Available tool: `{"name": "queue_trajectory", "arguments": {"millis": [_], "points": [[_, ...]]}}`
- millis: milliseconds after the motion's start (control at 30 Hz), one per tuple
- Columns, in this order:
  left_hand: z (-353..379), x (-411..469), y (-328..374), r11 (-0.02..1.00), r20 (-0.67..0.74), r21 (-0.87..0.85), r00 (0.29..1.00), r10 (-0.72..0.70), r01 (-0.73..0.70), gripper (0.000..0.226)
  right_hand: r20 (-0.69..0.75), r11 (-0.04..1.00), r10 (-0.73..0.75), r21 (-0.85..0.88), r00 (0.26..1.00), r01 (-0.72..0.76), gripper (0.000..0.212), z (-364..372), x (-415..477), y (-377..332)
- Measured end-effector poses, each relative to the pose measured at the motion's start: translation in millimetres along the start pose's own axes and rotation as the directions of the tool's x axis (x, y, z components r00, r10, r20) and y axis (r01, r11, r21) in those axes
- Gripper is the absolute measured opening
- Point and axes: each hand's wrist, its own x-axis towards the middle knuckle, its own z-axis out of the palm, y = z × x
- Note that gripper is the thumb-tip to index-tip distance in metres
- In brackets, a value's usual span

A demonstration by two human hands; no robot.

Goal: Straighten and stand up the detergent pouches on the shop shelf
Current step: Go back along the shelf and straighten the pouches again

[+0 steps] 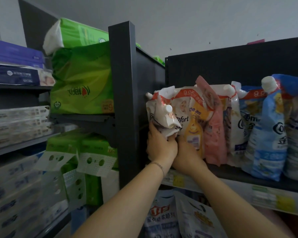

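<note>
Clamped round the bottom of the slumped white pouch [165,117] is your left hand [161,148], fingers curled. Your right hand [186,157] presses in beside it, touching, but its fingers are hidden, so I cannot tell whether it grips. That pouch sits mid-frame at the left end of the shelf [230,171]. Expect soft, slick film, probably liquid-heavy low down, so hold the base and steady it near the cap [169,108]. To its right, the pink pouch [213,131] and blue pouches [268,143] stand packed together, contents unseen.

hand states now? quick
Left hand: grips the crumpled white pouch.
Right hand: beside the left, fingers hidden; cannot tell.
</note>
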Motion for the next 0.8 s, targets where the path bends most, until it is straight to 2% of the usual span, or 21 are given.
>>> {"name": "queue_trajectory", "arguments": {"millis": [100, 233, 367, 433, 533, 667, 733, 800], "points": [[0, -4, 0, 0.999, -0.011, -0.042, 1.000, 0.013, -0.013, 0.069, -0.058, 0.995, 0.010, 0.097, 0.998, -0.005, 0.042, 0, -3, 1], [-11, -2, -4, 0.977, -0.043, -0.212, 0.998, -0.043, 0.033, 0.047, -0.115, 0.967, 0.046, 0.254, 0.992, -0.016, 0.033, -2, -5, 1], [-18, -2, -11, 0.951, 0.028, -0.308, 1.000, 0.013, -0.004, 0.033, -0.123, 0.954, 0.076, 0.296, 0.989, -0.036, 0.028, -5, -3, 1], [-18, -3, -12, 0.956, 0.040, -0.290, 0.998, 0.055, -0.041, 0.041, -0.130, 0.948, 0.085, 0.317, 0.988, -0.040, 0.028, -6, -1, 2], [-14, -4, -5, 0.978, 0.056, -0.190, 0.993, 0.102, -0.089, 0.067, -0.143, 0.935, 0.079, 0.354, 0.987, -0.023, 0.032, -8, 1, 4], [-14, -1, 17, 0.998, 0.079, -0.065, 0.997, 0.020, -0.015, 0.096, -0.160, 0.934, 0.066, 0.356, 0.985, -0.005, 0.045, -8, 1, 6], [-16, 2, 24, 0.998, 0.082, -0.060, 0.997, -0.002, 0.007, 0.092, -0.152, 0.939, 0.062, 0.345, 0.986, -0.006, 0.042, -9, 0, 6], [-19, 9, 26, 0.994, 0.074, -0.104, 0.997, -0.007, 0.014, 0.069, -0.120, 0.950, 0.051, 0.311, 0.991, -0.011, 0.042, -9, -2, 5]]}}
